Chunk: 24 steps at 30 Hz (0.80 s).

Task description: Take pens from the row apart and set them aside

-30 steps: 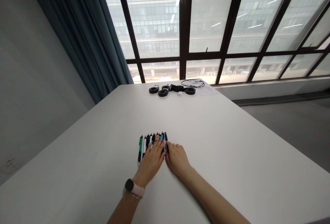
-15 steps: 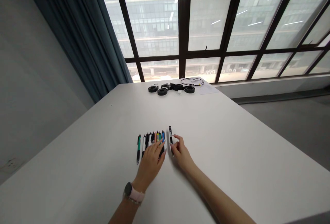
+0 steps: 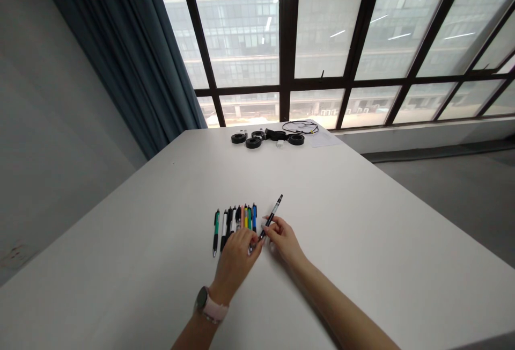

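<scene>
While right hand [image 3: 285,240] grips pen [image 3: 274,212], pens [image 3: 238,217] alongside

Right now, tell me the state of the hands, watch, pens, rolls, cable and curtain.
Slanted pen: pinched, angled to the others
Right hand: closed on that pen
Row of pens: lying side by side
Left hand: curled over the row's near ends, grip unclear
Watch: strapped on, face dark
Black rolls: mostly coiled
Cable: loosely looped
Curtain: hanging in folds
</scene>
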Tool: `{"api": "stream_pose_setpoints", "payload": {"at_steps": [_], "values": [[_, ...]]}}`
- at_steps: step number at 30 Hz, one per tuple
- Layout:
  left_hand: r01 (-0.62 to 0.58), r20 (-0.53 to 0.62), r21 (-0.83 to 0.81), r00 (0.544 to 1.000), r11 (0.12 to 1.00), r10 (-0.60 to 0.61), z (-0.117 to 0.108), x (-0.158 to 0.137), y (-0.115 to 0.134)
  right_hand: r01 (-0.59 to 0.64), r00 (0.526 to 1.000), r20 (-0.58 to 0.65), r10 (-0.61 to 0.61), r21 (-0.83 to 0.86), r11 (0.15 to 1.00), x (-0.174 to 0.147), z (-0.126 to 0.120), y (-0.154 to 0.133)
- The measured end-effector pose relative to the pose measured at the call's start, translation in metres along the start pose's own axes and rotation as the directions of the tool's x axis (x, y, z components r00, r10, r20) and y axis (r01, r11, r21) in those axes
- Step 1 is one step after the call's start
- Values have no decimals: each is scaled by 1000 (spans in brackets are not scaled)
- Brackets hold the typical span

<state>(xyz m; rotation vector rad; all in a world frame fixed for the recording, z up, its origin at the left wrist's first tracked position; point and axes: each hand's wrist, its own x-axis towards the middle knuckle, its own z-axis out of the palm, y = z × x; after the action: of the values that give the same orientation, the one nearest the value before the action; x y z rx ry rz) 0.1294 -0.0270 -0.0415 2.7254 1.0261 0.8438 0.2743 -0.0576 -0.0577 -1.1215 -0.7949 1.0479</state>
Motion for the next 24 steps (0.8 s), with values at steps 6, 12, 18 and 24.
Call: {"api": "stream_pose_setpoints", "payload": {"at_steps": [6, 12, 18, 24], "values": [[-18, -7, 1, 1000, 1000, 18, 1, -1, 0, -9, 998, -68, 6, -40, 999, 0, 0, -4], [-50, -6, -17, 999, 999, 50, 1, -2, 1, -6, 998, -67, -1, -97, 995, 0, -1, -6], [-81, -15, 52, 997, 995, 82, 2, -2, 1, -31, 994, -107, 8, -217, 976, -3, 0, -10], [-76, -19, 130, 997, 989, 79, 9, -5, 0, -35, 997, -69, 22, -187, 982, 0, -2, -6]]}}
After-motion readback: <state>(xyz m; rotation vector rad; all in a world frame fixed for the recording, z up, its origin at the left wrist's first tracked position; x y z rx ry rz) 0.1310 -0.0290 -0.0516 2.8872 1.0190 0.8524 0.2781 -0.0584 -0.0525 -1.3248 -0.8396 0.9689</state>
